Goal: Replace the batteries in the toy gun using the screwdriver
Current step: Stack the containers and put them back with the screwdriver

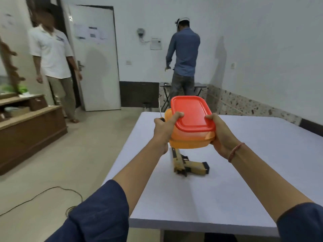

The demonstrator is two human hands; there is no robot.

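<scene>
An orange plastic box (188, 140) with a red lid (191, 112) is held in the air above the white table (244, 172). My left hand (165, 130) grips the box's left side, thumb on the lid, and also holds a screwdriver (160, 110) whose thin shaft points up. My right hand (221, 133) grips the box's right side. The tan toy gun (187, 165) lies on the table below the box, its front end hidden behind the box.
A person in a white shirt (52, 55) stands by the door at the left. Another person in a blue shirt (184, 51) stands at a small dark table at the back wall. Wooden cabinets (29, 126) line the left. A cable (52, 191) lies on the floor.
</scene>
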